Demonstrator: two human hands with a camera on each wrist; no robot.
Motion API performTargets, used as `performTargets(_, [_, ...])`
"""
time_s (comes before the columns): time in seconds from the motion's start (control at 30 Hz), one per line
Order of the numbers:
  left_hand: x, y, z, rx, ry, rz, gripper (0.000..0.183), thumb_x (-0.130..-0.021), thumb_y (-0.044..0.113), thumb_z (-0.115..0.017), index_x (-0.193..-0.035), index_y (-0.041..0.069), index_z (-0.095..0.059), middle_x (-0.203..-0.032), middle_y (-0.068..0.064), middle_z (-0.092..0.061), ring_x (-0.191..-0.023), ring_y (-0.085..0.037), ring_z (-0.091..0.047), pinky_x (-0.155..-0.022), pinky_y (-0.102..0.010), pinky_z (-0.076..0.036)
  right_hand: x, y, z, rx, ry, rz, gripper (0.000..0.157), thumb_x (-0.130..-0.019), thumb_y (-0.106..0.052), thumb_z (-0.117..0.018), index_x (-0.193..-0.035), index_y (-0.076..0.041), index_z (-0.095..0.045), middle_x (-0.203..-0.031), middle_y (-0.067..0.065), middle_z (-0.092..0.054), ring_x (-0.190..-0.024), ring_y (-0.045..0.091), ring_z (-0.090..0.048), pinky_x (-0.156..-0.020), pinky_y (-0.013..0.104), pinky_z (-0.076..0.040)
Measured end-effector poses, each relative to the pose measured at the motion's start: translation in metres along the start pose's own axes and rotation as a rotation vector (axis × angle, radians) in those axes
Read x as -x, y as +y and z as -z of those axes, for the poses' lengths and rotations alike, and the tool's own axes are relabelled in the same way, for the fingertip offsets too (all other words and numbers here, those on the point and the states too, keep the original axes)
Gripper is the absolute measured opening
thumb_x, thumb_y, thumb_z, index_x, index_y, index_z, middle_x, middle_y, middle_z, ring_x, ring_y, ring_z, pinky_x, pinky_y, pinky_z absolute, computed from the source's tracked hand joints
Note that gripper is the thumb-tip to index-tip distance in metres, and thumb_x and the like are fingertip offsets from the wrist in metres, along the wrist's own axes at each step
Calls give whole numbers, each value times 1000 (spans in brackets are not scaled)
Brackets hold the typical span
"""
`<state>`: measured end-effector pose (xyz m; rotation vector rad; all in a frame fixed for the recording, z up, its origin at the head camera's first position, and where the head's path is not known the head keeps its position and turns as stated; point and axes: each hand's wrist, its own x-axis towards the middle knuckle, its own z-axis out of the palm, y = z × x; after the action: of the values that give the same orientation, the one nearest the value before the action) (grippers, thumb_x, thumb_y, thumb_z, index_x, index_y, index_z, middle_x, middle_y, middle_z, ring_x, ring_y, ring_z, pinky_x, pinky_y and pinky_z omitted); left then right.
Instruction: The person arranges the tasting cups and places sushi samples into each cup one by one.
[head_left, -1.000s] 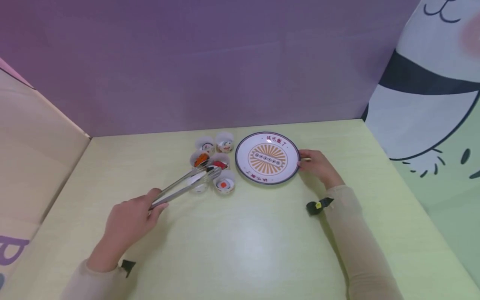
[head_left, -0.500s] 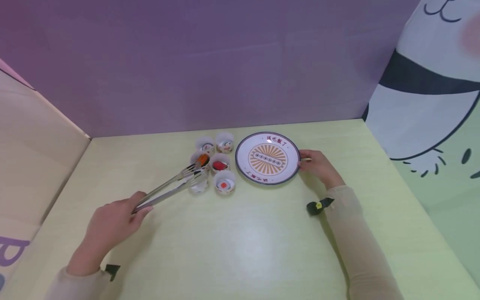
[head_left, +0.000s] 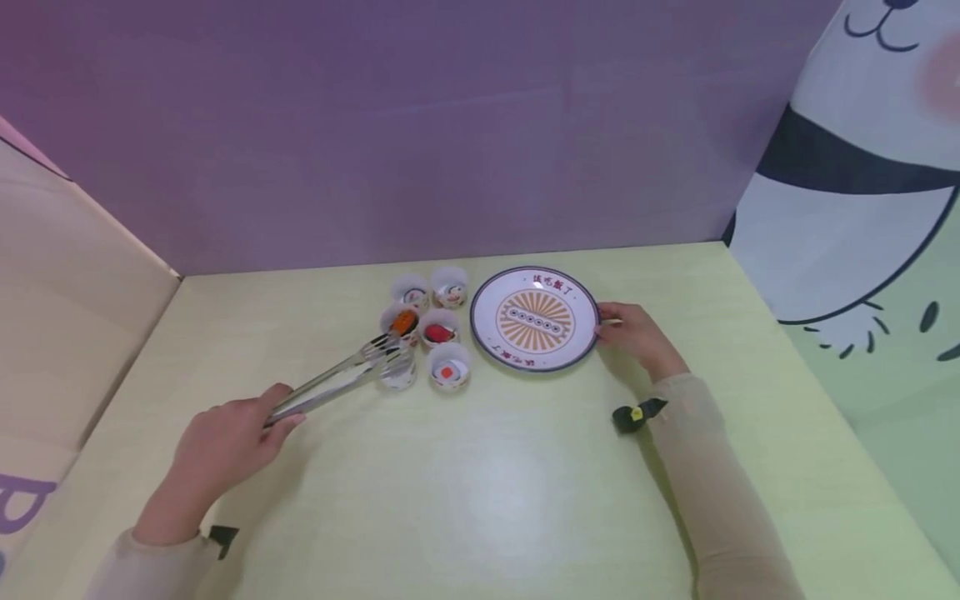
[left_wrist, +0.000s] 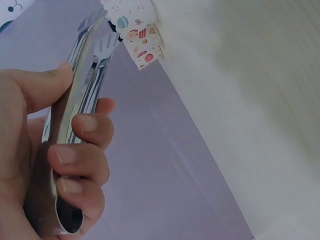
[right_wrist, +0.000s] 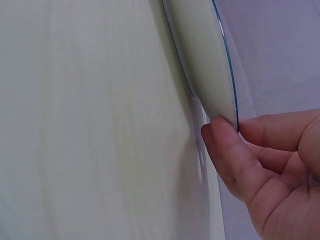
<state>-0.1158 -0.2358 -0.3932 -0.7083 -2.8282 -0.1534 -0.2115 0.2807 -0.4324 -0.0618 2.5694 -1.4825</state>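
My left hand [head_left: 232,437] grips a pair of metal tongs [left_wrist: 67,115], thumb on one arm and fingers curled round the other. Their fork-like tips stand a little apart over the front-left paper cup [head_left: 399,375], hiding part of it. Just behind the tips, another cup holds an orange-topped sushi piece [head_left: 405,322]. To its right lies a red-topped sushi piece [head_left: 438,332] in its own cup. On the right, my right hand [head_left: 637,335] pinches the rim of a round white plate [right_wrist: 202,55] between thumb and fingers. Orange rays and red lettering decorate the plate.
A front-right cup holds a round piece with an orange square centre [head_left: 447,372]. Two more filled cups, one at the back left [head_left: 411,292] and one at the back right [head_left: 450,288], stand near the purple wall [head_left: 480,125]. A black strap piece [head_left: 630,417] hangs at the right wrist.
My left hand and the tongs have drawn left and toward me, off the red-topped piece; over the last half second they barely move. The right hand stays on the plate's rim.
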Motion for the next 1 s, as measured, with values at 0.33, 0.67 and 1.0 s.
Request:
performTargets(0.33, [-2,2,3,22,-86,44,27,-87,32,-65,-104,14,-56,-54,5,-39,-46,-11,-33,-38,-29,-28,1,-3,-1,-2,0,-28,47,-91,4,-50,-134,17,-35,-127,35,-46,-115,42,-48,-82,24,-50])
performTargets(0.67, [-2,2,3,39,-100,46,28,-87,32,-65,-105,13,-55,-55,5,-40,-46,-12,-34,-39,-29,-28,1,-2,-1,-5,-1,-13,46,-91,4,-51,-133,17,-37,-127,35,-47,-112,41,-51,-81,22,-50])
performTargets(1.0, [0,-3,5,44,-67,65,29,-88,32,-64,-107,13,-54,-54,5,-38,-46,-10,-33,-39,-28,-29,2,-3,0,23,-9,5,48,-89,4,-53,-133,16,-38,-128,34,-48,-112,43,-52,-94,40,-45])
